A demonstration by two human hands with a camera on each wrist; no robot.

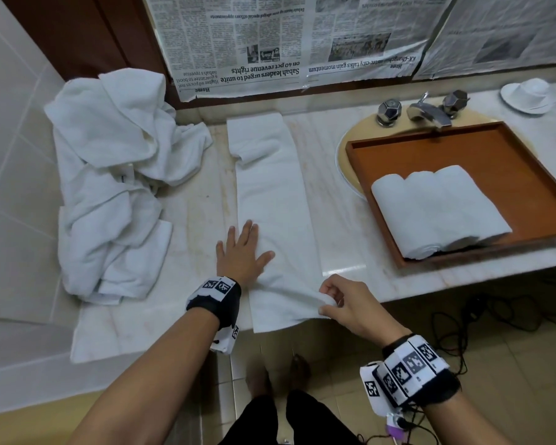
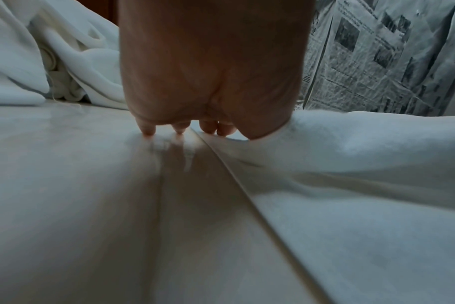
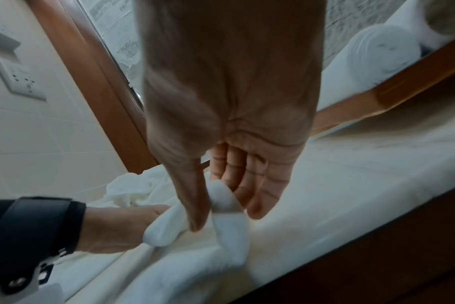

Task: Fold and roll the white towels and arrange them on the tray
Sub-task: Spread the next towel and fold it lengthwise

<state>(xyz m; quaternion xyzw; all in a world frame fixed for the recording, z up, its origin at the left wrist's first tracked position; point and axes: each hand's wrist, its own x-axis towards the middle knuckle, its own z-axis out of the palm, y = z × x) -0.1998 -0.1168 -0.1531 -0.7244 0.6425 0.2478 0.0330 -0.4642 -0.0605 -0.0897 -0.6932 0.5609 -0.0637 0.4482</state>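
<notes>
A white towel [image 1: 272, 194], folded into a long strip, lies lengthwise on the marble counter, its near end hanging over the front edge. My left hand [image 1: 239, 248] lies flat, fingers spread, on the strip's left edge and the counter; the left wrist view shows the fingertips [image 2: 148, 130] touching the marble beside the towel [image 2: 351, 164]. My right hand [image 1: 333, 300] pinches the strip's near right edge between thumb and fingers and lifts it a little; the right wrist view shows that pinched fold of towel [image 3: 221, 195]. Three rolled white towels [image 1: 437, 207] lie side by side on the brown wooden tray [image 1: 511, 155].
A heap of crumpled white towels [image 1: 116, 175] covers the counter's left part. The tray sits over the sink, below the chrome tap [image 1: 427, 112]. A white cup on a saucer [image 1: 530, 94] stands at the far right. Newspaper [image 1: 286, 43] covers the mirror behind. Cables lie on the floor.
</notes>
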